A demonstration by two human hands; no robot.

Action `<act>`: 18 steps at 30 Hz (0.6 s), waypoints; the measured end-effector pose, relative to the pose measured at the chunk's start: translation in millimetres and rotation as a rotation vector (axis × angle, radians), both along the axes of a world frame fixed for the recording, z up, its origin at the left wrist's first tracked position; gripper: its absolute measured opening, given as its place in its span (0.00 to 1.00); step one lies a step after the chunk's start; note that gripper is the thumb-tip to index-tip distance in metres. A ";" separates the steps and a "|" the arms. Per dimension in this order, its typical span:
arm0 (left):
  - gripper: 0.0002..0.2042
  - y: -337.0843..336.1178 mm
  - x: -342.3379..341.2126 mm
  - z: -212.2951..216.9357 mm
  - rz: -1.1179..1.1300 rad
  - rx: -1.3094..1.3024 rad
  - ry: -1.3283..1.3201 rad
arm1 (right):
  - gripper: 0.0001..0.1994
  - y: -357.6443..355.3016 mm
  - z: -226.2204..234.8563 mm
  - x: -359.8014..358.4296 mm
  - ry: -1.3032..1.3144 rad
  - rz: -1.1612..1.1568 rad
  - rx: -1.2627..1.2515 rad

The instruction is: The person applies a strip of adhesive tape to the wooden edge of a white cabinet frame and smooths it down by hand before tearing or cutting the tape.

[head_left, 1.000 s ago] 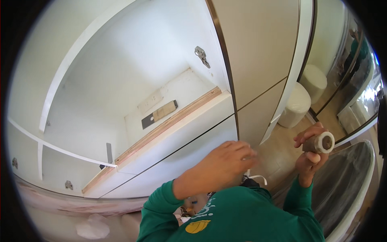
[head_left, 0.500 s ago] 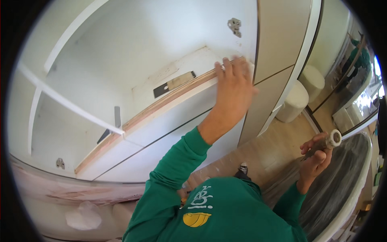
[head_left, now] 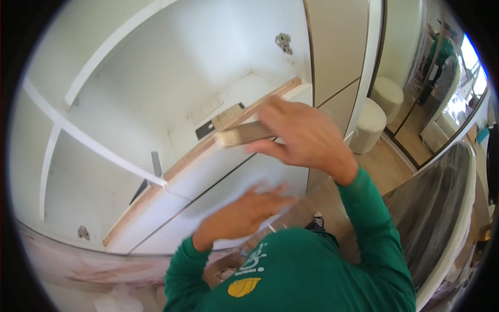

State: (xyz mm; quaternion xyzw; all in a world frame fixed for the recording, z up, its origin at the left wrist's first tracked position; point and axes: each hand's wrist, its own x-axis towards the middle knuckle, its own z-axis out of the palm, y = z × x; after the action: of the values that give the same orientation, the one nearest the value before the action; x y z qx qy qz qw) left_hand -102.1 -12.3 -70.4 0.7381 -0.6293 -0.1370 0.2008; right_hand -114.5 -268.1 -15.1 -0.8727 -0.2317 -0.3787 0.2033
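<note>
My right hand (head_left: 306, 138) is raised in front of the open white cabinet (head_left: 171, 78) and is closed on a beige roll (head_left: 243, 134), seen blurred and edge-on. The roll sits close to the bare wooden front edge (head_left: 187, 156) of the cabinet's shelf. My left hand (head_left: 249, 212) is lower, fingers stretched out and blurred, in front of the white drawer fronts (head_left: 208, 179) below that edge. It holds nothing that I can see. Both arms wear green sleeves.
A metal hinge plate (head_left: 284, 42) sits on the cabinet's inner wall. Two round white stools (head_left: 378, 109) stand on the wooden floor to the right, by a mirrored door (head_left: 442, 78). Plastic-covered furniture (head_left: 442, 208) is at my right. A dark shoe (head_left: 315, 222) shows below.
My left hand came down from the wooden shelf edge to the drawer fronts. My right hand swung up from the lower right, carrying the roll to the wooden edge.
</note>
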 end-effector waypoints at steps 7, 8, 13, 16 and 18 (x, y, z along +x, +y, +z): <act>0.21 41.5 -32.0 54.2 0.569 -0.580 -0.696 | 0.29 63.2 10.7 105.2 0.136 0.338 -0.171; 0.24 43.9 -32.9 71.8 0.799 -0.522 -0.907 | 0.29 70.7 8.5 110.6 0.160 0.370 -0.175; 0.26 52.5 22.8 84.6 0.965 -0.223 -0.548 | 0.31 83.6 1.9 124.3 0.265 0.395 -0.273; 0.24 56.2 38.8 91.0 1.006 -0.137 -0.314 | 0.33 82.4 -7.8 133.4 0.133 0.454 -0.159; 0.22 57.2 45.9 95.0 1.037 -0.068 -0.253 | 0.34 82.0 -12.0 137.4 0.186 0.462 -0.140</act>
State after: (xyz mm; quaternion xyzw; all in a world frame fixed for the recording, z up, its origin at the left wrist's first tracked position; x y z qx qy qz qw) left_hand -56.2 44.9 24.6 0.9561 -0.2052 0.0906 0.1884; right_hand 22.9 -186.1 -27.1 -0.8396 -0.4307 -0.2235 0.2440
